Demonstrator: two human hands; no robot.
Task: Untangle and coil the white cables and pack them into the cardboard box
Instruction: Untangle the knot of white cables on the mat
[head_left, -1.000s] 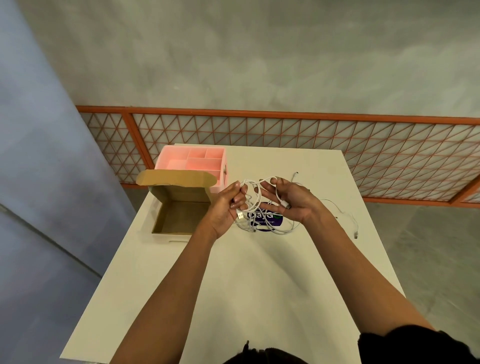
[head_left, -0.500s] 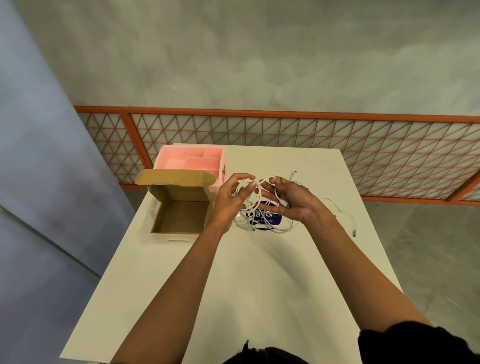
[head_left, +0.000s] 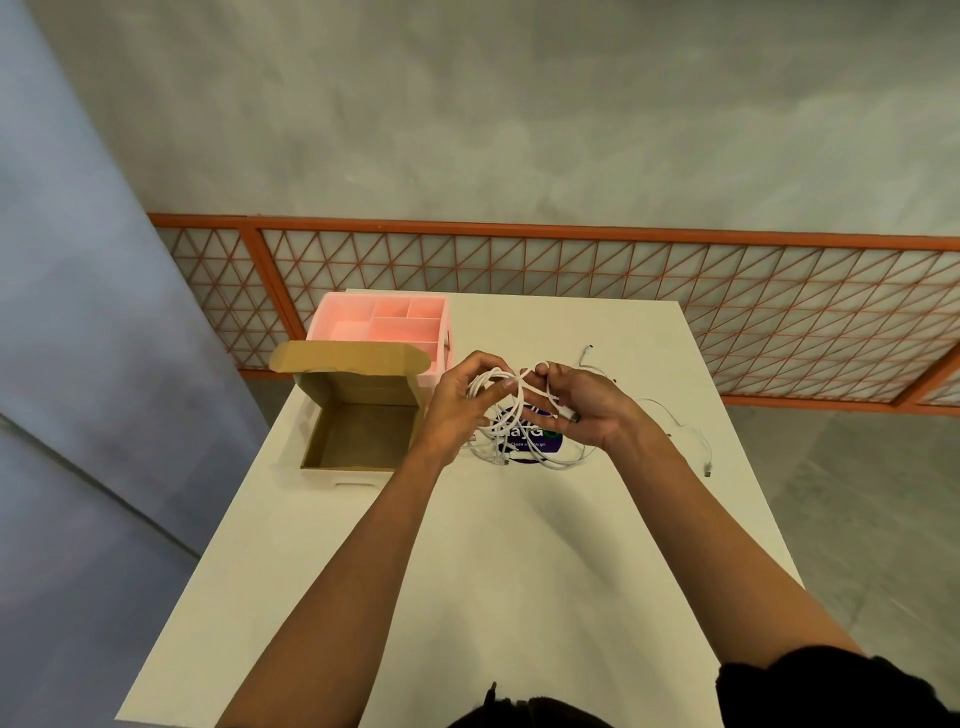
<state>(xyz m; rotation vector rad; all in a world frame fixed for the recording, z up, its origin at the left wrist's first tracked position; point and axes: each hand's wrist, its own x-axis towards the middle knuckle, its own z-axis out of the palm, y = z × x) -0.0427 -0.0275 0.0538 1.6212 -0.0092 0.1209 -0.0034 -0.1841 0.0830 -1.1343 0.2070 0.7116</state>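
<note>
Spanning most of the view, the table (head_left: 483, 582) carries the box (head_left: 358, 436) at its left, lid flap tipped back. No cable shows in the part of the floor that can be seen. Just behind the box sits a pink tray (head_left: 395, 328), its compartments bare as far as can be seen. Both hands are raised just above the table to the right of the box. The left hand (head_left: 457, 405) has its fingers curled, pinching several strands. The right hand (head_left: 587, 410) nips a loop between thumb and fingertips, its other fingers bent round more cord. Between them hang the cables (head_left: 491, 382), a loose knot of white loops whose lower turns lie on the table over a purple sticker (head_left: 530, 444). One strand (head_left: 698, 434) trails off to the right and ends in a plug (head_left: 707, 470). By my reading the work is early: the tangle is being picked apart, no neat coil can be seen, and all the coiling and packing is left to do.
</note>
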